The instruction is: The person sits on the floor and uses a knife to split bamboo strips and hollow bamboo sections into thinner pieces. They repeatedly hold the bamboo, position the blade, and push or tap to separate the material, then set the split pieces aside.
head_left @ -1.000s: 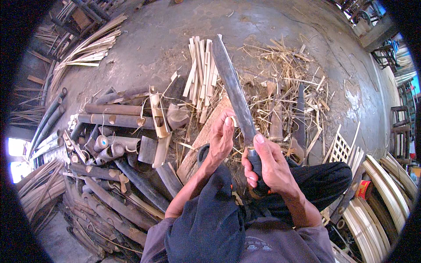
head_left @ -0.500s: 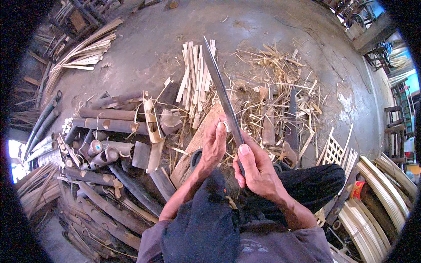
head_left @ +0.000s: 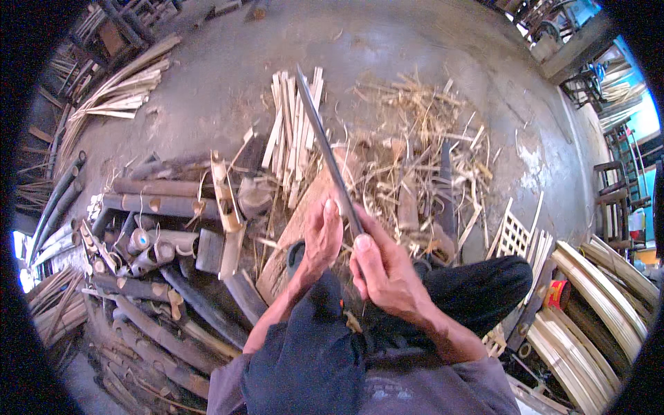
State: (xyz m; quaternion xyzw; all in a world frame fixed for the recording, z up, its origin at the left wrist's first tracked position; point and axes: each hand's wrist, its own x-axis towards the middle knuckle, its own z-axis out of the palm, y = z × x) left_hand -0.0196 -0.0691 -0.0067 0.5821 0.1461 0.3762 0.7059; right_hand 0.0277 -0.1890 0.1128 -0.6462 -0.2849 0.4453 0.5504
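My right hand (head_left: 389,273) is wrapped round the near end of a long knife (head_left: 322,138), its thumb lying along the blade. The dark, narrow blade slants away and to the left, its tip over a bundle of pale split-bamboo strips (head_left: 280,124). Close beside the blade, my left hand (head_left: 322,238) is closed with its thumb up. Something small and pale seems to sit at its fingertips, too blurred to name. Under the hands lies a wooden plank (head_left: 290,242) on the floor, and beyond them is a heap of shavings (head_left: 418,131).
Dark bamboo poles (head_left: 159,204) are piled at the left. A long fan of strips (head_left: 124,93) lies at the far left. At the right stand a woven lattice piece (head_left: 513,235) and thick bundles of pale strips (head_left: 570,346). My bent leg (head_left: 477,287) is at the near right.
The whole scene has shifted slightly left in the picture. The knife and both hands keep nearly the same pose, with the blade still beside my left hand.
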